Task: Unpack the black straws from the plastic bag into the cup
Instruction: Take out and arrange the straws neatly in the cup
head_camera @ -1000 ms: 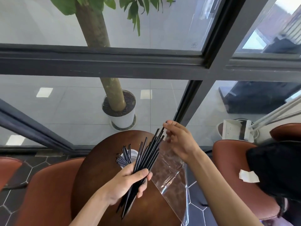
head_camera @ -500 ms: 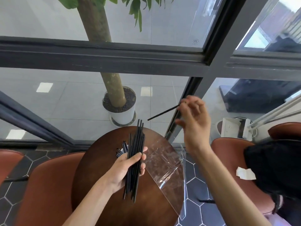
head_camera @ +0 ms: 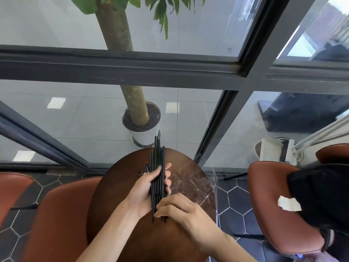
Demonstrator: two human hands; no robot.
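Observation:
My left hand (head_camera: 147, 188) grips a bundle of black straws (head_camera: 157, 157) above the round brown table (head_camera: 117, 186), with the straws pointing away from me. My right hand (head_camera: 181, 208) is at the bundle's near end, its fingertips curled around the lower straw tips. The clear plastic bag (head_camera: 194, 180) lies flat and crinkled on the table's right side, apart from both hands. More black straw ends (head_camera: 144, 170) stick out just left of my left hand, where the cup stands. The cup itself is almost wholly hidden behind that hand.
A brown leather chair (head_camera: 62, 214) stands at the left and another (head_camera: 270, 201) at the right, which holds a black garment (head_camera: 321, 195) and a white paper scrap (head_camera: 289, 204). Behind the glass wall (head_camera: 85, 120) stands a potted tree (head_camera: 143, 129).
My right hand, which held up a single straw at the upper right, has come down to the bundle's near end. My left hand has turned the bundle straighter.

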